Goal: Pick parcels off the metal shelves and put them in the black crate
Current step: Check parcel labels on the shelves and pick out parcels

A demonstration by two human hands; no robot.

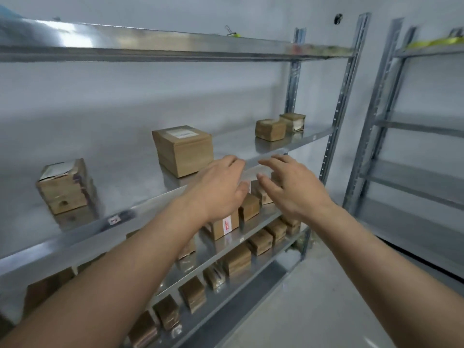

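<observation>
Here, bare hands [256, 189] spread (seemingly empty) before boxy brown parcels [184, 149], shiny shelf [288, 144].

We look from head height, forward and down along both forearms, close behind the left hand [221, 189] and right hand [292, 190]. Beyond them stand the metal shelves [276, 146], running leftward and below.

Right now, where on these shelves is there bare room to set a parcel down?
Bare metal lies between the big box and the two small boxes, and between the big box and the torn box. The lower shelves are crowded. Both hands, left and right, are empty.
</observation>
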